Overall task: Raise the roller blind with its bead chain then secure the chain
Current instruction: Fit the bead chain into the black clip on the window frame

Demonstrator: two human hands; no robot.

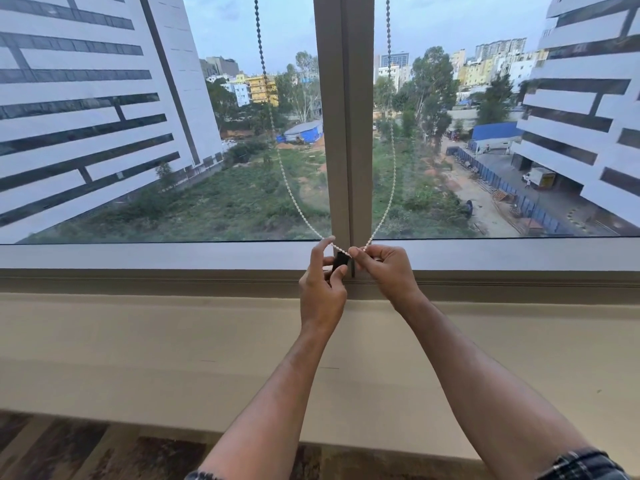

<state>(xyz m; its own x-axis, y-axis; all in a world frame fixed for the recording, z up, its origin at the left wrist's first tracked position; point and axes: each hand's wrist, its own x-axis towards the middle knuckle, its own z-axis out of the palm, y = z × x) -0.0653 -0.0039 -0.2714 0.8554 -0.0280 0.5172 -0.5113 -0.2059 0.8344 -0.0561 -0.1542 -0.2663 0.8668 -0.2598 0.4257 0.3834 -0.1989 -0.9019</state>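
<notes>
Both my hands crowd the foot of the window mullion (343,133), left hand (322,285) and right hand (384,271) just beside each other around a small black chain clip (341,261). The bead chain (294,199) hangs in two strands either side of the mullion. The sill ledge (138,327) lies open to both sides.

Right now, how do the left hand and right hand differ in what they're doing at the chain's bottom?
The left hand pinches the chain with its fingertips and also has its thumb on the black clip; the right hand pinches only the chain. The left hand stands upright, fingers pointing up; the right hand angles in from the right, knuckles up. Both hold the loop's bottom at the mullion.
</notes>
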